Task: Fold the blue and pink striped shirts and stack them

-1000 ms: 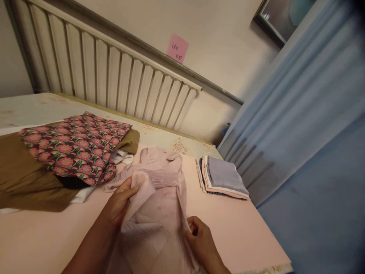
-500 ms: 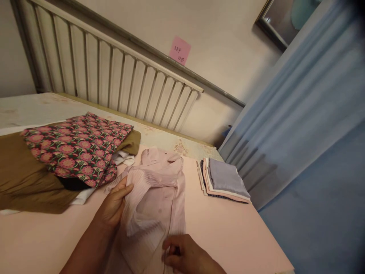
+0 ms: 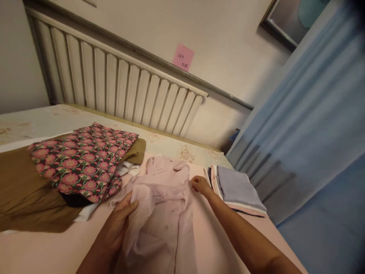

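Right hand (image 3: pixel 200 185) (lower before) has moved up alongside the shirt (image 3: pixel 167 219)

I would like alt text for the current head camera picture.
A person's left hand grips a pale pink shirt on a pink surface; the right hand is beside the shirt's right edge. Floral fabric and brown cloth lie left, folded clothes right.

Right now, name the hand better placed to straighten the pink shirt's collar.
The right hand, probably: it is beside the pink shirt's upper part, near the collar. The left hand grips the shirt lower down, farther from the collar.
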Demonstrator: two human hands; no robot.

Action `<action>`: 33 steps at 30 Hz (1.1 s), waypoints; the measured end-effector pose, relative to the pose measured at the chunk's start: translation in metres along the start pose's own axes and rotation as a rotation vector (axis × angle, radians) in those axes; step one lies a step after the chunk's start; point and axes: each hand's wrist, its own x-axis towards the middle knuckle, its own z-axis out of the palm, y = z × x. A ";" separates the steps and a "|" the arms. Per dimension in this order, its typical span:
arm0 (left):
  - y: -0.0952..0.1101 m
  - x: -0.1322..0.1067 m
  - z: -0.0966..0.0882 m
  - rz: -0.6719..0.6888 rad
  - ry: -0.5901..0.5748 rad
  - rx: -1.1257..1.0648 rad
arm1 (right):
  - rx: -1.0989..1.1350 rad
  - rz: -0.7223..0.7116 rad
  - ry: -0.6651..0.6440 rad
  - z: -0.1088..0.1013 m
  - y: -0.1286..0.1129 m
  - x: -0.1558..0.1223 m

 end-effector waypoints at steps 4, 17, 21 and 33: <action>-0.001 0.000 0.000 -0.047 -0.036 -0.023 | -0.132 -0.053 0.133 0.001 0.000 0.061; -0.005 0.000 0.006 -0.115 0.067 -0.012 | -0.219 -0.186 0.057 0.018 0.022 0.117; -0.006 -0.002 0.008 -0.123 0.058 0.001 | -0.066 -0.189 0.078 0.009 0.034 0.109; -0.009 0.001 0.001 -0.090 0.090 0.031 | 0.350 -0.029 0.261 0.020 0.029 0.123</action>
